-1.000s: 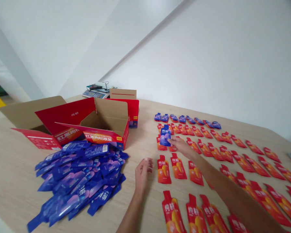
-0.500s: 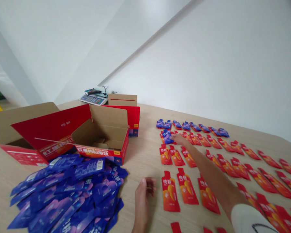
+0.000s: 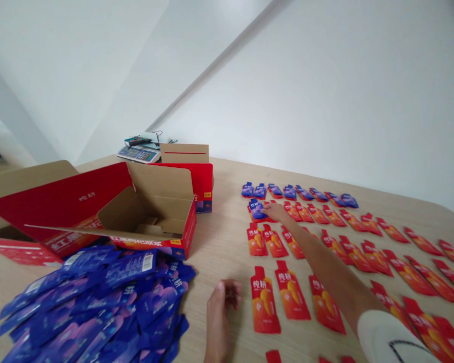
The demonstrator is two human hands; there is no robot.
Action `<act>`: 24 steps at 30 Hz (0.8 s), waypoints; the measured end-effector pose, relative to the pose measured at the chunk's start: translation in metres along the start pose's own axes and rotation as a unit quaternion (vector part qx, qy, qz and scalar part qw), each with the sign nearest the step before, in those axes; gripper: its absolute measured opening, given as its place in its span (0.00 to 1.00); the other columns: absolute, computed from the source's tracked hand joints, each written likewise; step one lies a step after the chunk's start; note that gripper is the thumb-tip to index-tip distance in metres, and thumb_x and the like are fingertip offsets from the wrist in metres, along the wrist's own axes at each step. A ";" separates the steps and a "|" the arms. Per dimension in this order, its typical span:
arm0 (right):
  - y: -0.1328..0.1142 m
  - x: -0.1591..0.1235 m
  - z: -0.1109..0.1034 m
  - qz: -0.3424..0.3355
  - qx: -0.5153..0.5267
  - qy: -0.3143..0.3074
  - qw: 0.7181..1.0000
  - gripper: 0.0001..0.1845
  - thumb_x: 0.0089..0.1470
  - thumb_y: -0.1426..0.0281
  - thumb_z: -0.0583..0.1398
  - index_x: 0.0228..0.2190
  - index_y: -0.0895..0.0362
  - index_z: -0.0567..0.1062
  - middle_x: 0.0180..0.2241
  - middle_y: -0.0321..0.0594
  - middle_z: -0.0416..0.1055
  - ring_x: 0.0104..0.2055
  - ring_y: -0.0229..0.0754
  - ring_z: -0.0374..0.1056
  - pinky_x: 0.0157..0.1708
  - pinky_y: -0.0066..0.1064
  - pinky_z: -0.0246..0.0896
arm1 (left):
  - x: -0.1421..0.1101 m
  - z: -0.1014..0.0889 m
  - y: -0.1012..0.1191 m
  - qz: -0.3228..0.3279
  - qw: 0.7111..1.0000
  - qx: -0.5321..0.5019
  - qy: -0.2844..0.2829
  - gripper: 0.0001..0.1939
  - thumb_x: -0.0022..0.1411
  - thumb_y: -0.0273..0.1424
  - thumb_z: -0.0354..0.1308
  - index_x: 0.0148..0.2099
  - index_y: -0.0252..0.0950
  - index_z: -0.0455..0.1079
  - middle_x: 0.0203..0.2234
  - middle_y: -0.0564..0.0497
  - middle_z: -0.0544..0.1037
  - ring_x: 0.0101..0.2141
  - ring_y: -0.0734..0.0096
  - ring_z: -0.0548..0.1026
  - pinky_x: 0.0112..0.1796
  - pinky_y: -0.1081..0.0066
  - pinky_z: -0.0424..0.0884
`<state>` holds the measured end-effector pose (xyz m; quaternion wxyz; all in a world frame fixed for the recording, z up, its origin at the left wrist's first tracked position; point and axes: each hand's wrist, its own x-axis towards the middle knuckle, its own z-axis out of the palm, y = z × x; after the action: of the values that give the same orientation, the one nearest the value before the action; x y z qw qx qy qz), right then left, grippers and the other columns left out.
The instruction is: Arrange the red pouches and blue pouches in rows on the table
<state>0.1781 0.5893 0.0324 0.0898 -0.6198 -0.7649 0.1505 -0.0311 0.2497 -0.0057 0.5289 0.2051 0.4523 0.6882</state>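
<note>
My right hand (image 3: pixel 275 211) reaches over the rows of pouches and pinches the edge of a blue pouch (image 3: pixel 256 208). That pouch lies over a red pouch at the left end of its row. My left hand (image 3: pixel 220 317) rests near the table's front, loosely curled with thumb and fingers apart and nothing visible in it. Right of it lies a red-orange pouch (image 3: pixel 265 305) printed with yellow fruit. A heap of blue pouches (image 3: pixel 109 302) lies to the left of my left hand. At the back, blue pouches (image 3: pixel 275 190) lie on red ones in a row.
An open red and blue carton (image 3: pixel 189 227) stands behind the heap, with another red carton (image 3: pixel 203 181) behind it. A scale (image 3: pixel 139 153) with dark items on top sits at the far left of the table. More red pouches (image 3: pixel 412 272) spread across the right side.
The view has shifted slightly, so the cartons and heap appear further left. The blue pouch now lies lower and flatter on the red pouch, still pinched by my right hand. My left hand is nearly still.
</note>
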 end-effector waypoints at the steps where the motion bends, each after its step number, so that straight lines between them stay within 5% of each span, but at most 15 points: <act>1: 0.000 0.000 0.001 0.001 -0.008 0.004 1.000 0.16 0.64 0.59 0.60 0.40 0.54 0.84 0.45 0.46 0.81 0.50 0.49 0.75 0.48 0.34 0.64 | 0.000 0.000 0.000 0.006 1.000 0.012 -0.005 0.39 0.55 0.67 0.65 0.32 0.30 0.80 0.28 0.40 0.79 0.27 0.61 0.73 0.26 0.69 0.66; 11: -0.011 -0.011 0.003 0.017 -0.033 0.042 0.998 0.19 0.65 0.58 0.60 0.51 0.54 0.81 0.53 0.47 0.80 0.56 0.48 0.74 0.55 0.34 0.64 | 0.001 -0.001 0.000 0.012 0.999 0.045 -0.011 0.40 0.55 0.67 0.64 0.33 0.30 0.80 0.28 0.39 0.79 0.27 0.60 0.73 0.27 0.68 0.67; 17: -0.022 -0.028 -0.014 0.026 -0.031 0.074 0.996 0.25 0.66 0.56 0.58 0.56 0.58 0.78 0.53 0.52 0.78 0.57 0.50 0.73 0.54 0.36 0.65 | 0.001 -0.002 0.001 0.020 0.997 0.066 -0.034 0.40 0.57 0.68 0.61 0.34 0.29 0.79 0.29 0.39 0.79 0.28 0.61 0.73 0.28 0.68 0.67; 21: -0.061 -0.060 -0.032 -0.088 0.000 0.153 0.984 0.25 0.67 0.57 0.58 0.57 0.58 0.77 0.51 0.52 0.78 0.54 0.49 0.74 0.54 0.35 0.65 | -0.004 0.002 0.005 0.051 0.992 0.109 -0.049 0.35 0.66 0.62 0.56 0.34 0.31 0.77 0.28 0.43 0.77 0.28 0.64 0.71 0.28 0.69 0.65; 24: -0.118 -0.106 -0.032 -0.235 0.062 0.082 0.966 0.20 0.66 0.57 0.59 0.51 0.54 0.81 0.44 0.44 0.81 0.45 0.44 0.76 0.49 0.33 0.67 | -0.009 0.007 0.005 0.062 0.988 0.132 -0.050 0.29 0.67 0.56 0.60 0.32 0.33 0.76 0.24 0.49 0.73 0.26 0.67 0.68 0.27 0.70 0.62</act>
<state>0.1026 0.4676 0.1081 0.2233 -0.4259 -0.8685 0.1204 -0.0250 0.2446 0.0037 0.4755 0.3349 0.4989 0.6425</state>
